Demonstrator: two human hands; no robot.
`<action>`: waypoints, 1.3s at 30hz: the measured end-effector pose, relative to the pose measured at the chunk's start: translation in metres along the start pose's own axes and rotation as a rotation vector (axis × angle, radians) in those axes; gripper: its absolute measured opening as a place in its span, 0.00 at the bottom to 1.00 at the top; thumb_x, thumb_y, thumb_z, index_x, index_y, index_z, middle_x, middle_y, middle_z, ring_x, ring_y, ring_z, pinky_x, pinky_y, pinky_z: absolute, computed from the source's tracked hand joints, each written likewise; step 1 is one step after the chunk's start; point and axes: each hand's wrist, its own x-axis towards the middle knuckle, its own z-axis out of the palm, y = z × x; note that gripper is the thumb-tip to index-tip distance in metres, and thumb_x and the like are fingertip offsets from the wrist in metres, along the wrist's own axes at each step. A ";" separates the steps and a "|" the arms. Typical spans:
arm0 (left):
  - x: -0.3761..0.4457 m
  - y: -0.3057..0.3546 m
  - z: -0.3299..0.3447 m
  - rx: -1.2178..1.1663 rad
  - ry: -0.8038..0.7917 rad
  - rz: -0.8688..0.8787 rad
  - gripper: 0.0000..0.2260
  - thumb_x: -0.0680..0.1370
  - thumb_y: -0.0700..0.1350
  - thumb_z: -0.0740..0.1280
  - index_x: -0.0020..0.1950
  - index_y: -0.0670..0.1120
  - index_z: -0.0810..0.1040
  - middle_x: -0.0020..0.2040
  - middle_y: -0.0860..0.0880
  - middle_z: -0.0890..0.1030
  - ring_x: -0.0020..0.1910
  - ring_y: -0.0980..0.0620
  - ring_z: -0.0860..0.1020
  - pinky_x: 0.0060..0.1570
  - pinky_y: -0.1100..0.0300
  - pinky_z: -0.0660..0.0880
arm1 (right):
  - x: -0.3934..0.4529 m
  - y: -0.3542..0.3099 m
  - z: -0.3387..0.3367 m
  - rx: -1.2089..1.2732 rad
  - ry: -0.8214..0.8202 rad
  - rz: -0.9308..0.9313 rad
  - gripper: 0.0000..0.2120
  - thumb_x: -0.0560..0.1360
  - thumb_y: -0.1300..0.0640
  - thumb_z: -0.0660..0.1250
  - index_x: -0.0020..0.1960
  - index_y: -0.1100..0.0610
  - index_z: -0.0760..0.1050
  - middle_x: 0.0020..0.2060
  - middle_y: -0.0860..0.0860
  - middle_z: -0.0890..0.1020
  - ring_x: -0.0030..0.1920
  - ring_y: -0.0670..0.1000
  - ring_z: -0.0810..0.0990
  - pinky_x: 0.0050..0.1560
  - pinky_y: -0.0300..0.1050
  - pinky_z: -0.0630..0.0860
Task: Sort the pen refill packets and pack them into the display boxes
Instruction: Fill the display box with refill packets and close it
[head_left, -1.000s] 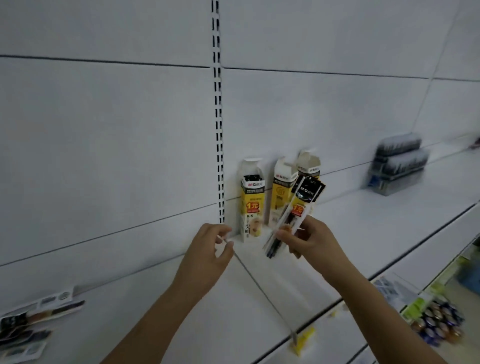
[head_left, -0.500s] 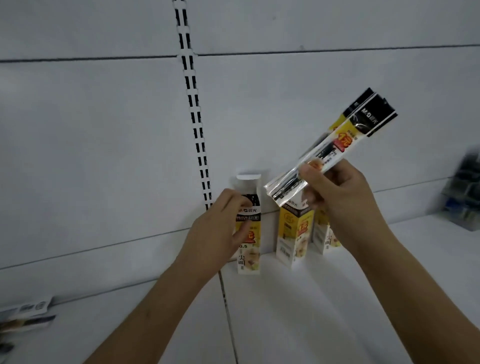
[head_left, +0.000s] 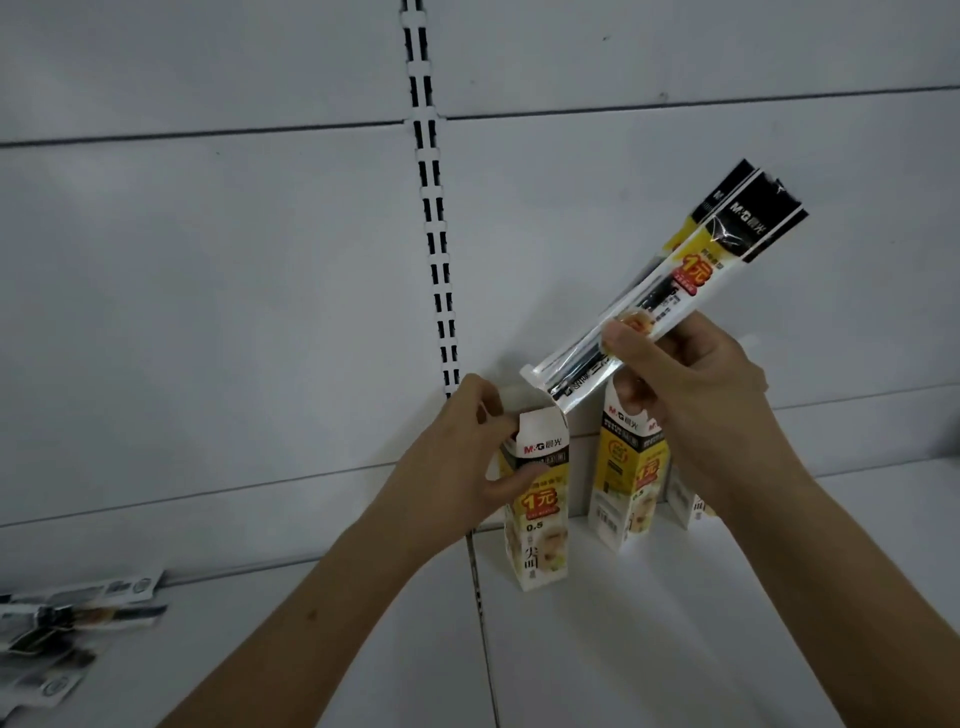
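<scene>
Your left hand (head_left: 457, 467) holds the top of the left box (head_left: 537, 514), which stands on the shelf (head_left: 675, 623) by the back wall. Your right hand (head_left: 691, 395) pinches a bunch of packets (head_left: 670, 296), tilted, low end just over the open box. Two more boxes (head_left: 623, 483) stand beside it. More packets lie at the shelf's left edge (head_left: 67, 629).

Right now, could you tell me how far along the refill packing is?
Done: three boxes stand on the shelf. In hand: the left hand grips the left box, and the right hand angles packets toward its open top. Left: loose packets lie far left.
</scene>
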 end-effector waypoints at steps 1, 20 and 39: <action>-0.002 0.002 0.003 -0.003 0.036 0.007 0.18 0.74 0.61 0.66 0.58 0.52 0.81 0.57 0.53 0.67 0.54 0.57 0.70 0.48 0.58 0.78 | -0.001 -0.001 0.002 -0.001 0.004 0.007 0.05 0.75 0.56 0.71 0.46 0.57 0.78 0.31 0.47 0.81 0.27 0.44 0.75 0.31 0.34 0.75; -0.022 0.043 0.035 -0.118 0.168 -0.015 0.19 0.73 0.57 0.70 0.60 0.51 0.74 0.52 0.57 0.74 0.49 0.58 0.74 0.44 0.67 0.74 | -0.026 0.012 0.003 -0.367 0.255 0.010 0.05 0.71 0.50 0.73 0.43 0.51 0.80 0.37 0.36 0.83 0.40 0.41 0.83 0.43 0.44 0.82; -0.013 0.039 0.020 -0.312 -0.009 -0.155 0.19 0.72 0.63 0.68 0.56 0.55 0.73 0.49 0.60 0.76 0.48 0.62 0.75 0.48 0.63 0.74 | -0.047 0.006 0.007 -0.843 0.132 -0.199 0.13 0.69 0.40 0.68 0.42 0.50 0.80 0.32 0.43 0.82 0.33 0.42 0.80 0.31 0.42 0.77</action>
